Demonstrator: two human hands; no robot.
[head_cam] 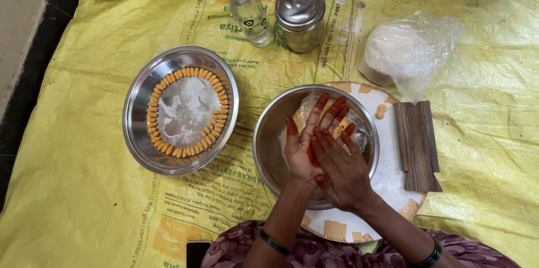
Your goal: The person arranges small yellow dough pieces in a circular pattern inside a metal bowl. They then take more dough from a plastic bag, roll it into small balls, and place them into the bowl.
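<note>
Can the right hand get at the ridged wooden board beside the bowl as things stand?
Probably yes. The right hand lies over the left hand above the steel bowl; the wooden board lies on its side with nothing between them.

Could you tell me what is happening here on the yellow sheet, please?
A person sitting on a yellow woven plastic sheet presses the left hand and right hand together, palm on palm, above a round steel bowl on a round white board. A bit of orange dough seems to be between the palms. To the left, a shallow steel plate holds a ring of small orange dough pieces. A ridged wooden block lies on the board's right side.
</note>
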